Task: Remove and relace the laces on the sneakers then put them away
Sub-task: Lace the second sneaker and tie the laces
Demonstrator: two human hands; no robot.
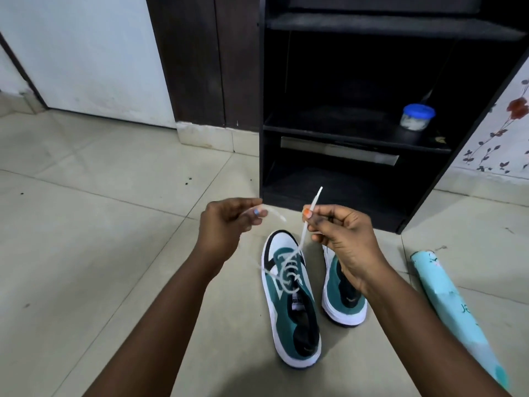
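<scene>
Two teal, white and black sneakers stand side by side on the tiled floor, toes pointing away from me. The left sneaker (289, 299) has a white lace (289, 270) threaded loosely through its eyelets. Both lace ends rise from it to my hands. My left hand (226, 224) pinches one end, which blurs out past its fingers. My right hand (343, 239) pinches the other end, whose tip sticks up above the fingers. The right sneaker (343, 296) is partly hidden behind my right hand and wrist, and I cannot tell whether it has a lace.
A black open shelf unit (372, 133) stands just beyond the sneakers, with a blue-lidded jar (418, 117) on its middle shelf. A light blue rolled mat (452, 308) lies on the floor to the right. A white door (86, 53) is at the back left.
</scene>
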